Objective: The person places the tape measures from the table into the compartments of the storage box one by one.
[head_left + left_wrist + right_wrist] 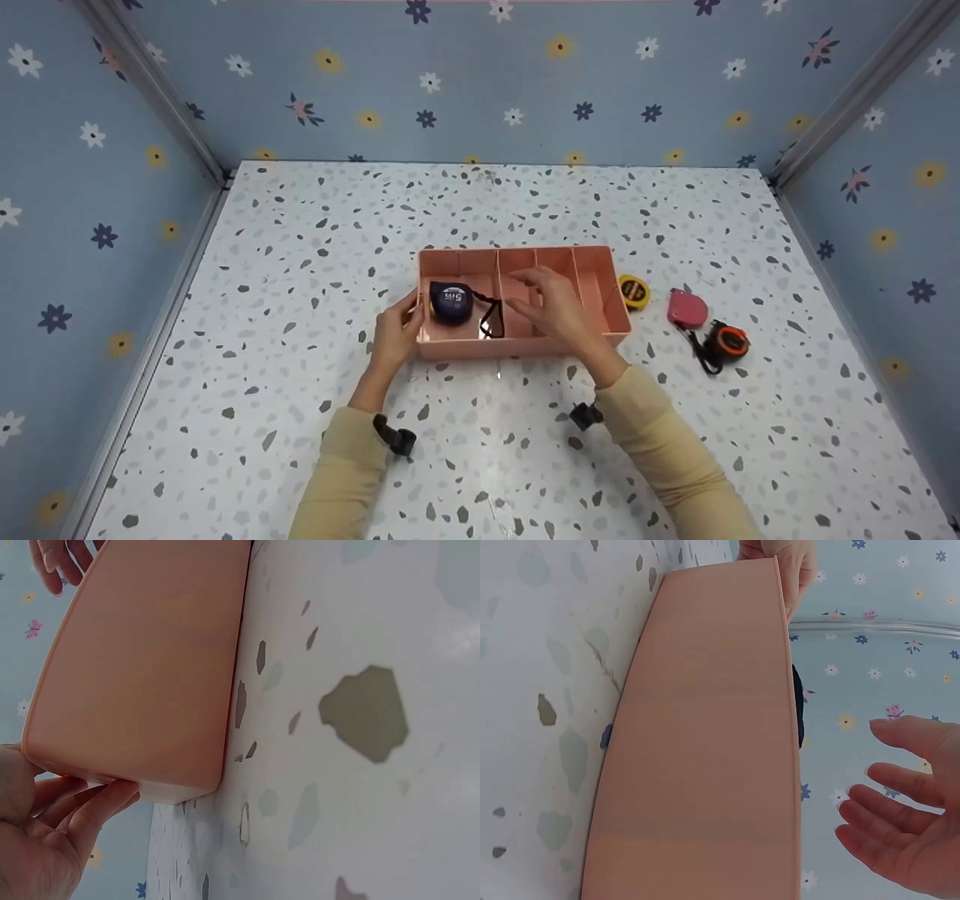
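A rounded navy-blue plastic tape measure [452,304] lies in the left compartment [480,262] of a salmon-pink plastic divided box [465,349], between the hands, nearer the left hand [395,337], which grips the box's left end. The right hand [559,307], fingers parted and empty, hovers over the middle compartments [517,259]. The box's long axis runs left-right; the tape measure's black cord loop [502,319] points rightward.

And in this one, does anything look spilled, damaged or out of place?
Nothing looks spilled or broken. Mildly odd: the label on the dark blue tape measure in the salmon tray reads upside down in the head view, and a thin grey line marks the tabletop beside the tray, perhaps a crease or scratch.
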`<state>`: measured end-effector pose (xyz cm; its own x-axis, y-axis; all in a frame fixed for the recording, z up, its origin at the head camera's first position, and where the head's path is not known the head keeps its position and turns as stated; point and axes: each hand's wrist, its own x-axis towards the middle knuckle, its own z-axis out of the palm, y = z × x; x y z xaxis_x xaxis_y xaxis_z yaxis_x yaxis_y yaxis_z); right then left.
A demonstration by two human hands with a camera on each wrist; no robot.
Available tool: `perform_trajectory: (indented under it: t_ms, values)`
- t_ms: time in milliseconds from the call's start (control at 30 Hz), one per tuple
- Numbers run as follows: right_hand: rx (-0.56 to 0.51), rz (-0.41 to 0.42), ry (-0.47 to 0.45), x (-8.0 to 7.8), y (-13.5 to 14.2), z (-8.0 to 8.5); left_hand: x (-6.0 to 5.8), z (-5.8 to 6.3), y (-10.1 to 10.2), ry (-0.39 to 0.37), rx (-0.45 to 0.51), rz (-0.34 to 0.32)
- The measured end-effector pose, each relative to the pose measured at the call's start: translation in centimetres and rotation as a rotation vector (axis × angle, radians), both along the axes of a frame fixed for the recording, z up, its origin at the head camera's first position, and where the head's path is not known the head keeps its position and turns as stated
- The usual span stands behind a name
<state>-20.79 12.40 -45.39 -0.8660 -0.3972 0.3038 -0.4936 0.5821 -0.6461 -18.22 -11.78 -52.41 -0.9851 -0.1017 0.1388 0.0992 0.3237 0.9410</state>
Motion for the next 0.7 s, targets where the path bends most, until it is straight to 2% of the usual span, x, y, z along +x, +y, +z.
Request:
perform_trajectory:
  t_ms: [333,467,700]
  values:
    - [-0.010,-0.018,0.078,0.4,2.2,-0.2,0.0,0.1,0.0,-0.022,-0.016,-0.017]
    - [-0.040,-0.012,0.081,0.5,3.1,-0.3,0.0,0.1,0.0,-0.029,-0.018,-0.013]
    - [-0.051,-0.047,0.097,0.9,4.6,-0.4,0.0,0.1,-0.1,-0.034,-0.011,-0.012]
